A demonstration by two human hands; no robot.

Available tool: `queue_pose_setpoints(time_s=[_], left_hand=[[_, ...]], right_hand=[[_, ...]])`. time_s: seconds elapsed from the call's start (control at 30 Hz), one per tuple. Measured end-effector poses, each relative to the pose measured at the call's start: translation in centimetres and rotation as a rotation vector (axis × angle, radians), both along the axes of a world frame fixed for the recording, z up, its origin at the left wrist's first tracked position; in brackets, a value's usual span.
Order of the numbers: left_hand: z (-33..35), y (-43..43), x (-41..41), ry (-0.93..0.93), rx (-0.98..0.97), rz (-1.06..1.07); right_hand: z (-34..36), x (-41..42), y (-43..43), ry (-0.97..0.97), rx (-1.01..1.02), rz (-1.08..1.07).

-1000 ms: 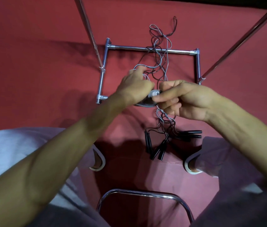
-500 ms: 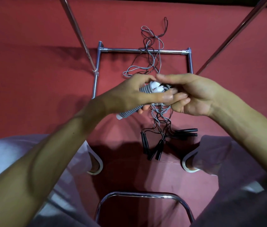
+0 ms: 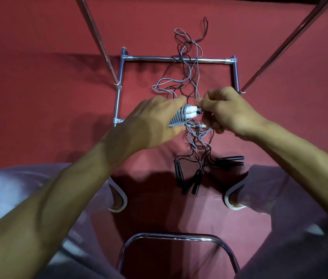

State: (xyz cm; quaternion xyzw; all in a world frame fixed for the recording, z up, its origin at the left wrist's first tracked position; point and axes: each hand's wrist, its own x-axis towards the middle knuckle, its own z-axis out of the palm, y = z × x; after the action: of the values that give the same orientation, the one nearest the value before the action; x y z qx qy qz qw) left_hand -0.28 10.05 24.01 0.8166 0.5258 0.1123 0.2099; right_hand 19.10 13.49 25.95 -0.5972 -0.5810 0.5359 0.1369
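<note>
Flat red floor (image 3: 38,97): it is bearing a rectangular frame of chrome metal tube (image 3: 159,58), which is lying flat. A tangle of thin grey and black wires (image 3: 188,66) is trailing over the frame's far bar and beyond it. Several black tube-shaped wire ends (image 3: 229,158) are lying by the frame's near side, between two white-soled shoes (image 3: 119,208) that are standing on the floor.
</note>
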Motion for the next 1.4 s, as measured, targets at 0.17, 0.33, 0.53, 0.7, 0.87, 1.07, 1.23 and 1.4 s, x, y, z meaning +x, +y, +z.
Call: queue_pose_setpoints(time_s=[0.17,0.33,0.53,0.7,0.87,1.07,1.23,1.4], left_hand=[[-0.7,-0.6,0.2,0.008,0.057,-0.053],[-0.4,-0.8,0.6,-0.005,-0.056,-0.040],[1.3,-0.4,0.0,-0.640,-0.781,0.029],[2.0,-0.4,-0.1,-0.812,-0.982,0.012],[2.0,-0.2,-0.2,-0.758,-0.839,0.011],[1.9,-0.4,-0.2,-0.478,-0.422,0.025],[1.9,-0.5,0.3,-0.736,-0.679,0.134],[1.9,-0.6,-0.1,-0.987,-1.037,0.170]], right_hand=[[0.2,0.5,1.5,0.172,-0.628,-0.126],[-0.2,1.9,2.6,0.215,-0.689,-0.044],[0.4,2.6,1.3,0.088,-0.079,0.410],[0.5,2.6,0.3,0.254,-0.038,0.365],[0.7,2.4,1.0,0.413,-0.548,0.083],[1.5,2.9,2.2,0.530,-0.964,-0.003],[1.1,2.6,1.2,0.438,-0.531,0.134],[0.9,2.0,-0.4,0.385,0.089,0.210]])
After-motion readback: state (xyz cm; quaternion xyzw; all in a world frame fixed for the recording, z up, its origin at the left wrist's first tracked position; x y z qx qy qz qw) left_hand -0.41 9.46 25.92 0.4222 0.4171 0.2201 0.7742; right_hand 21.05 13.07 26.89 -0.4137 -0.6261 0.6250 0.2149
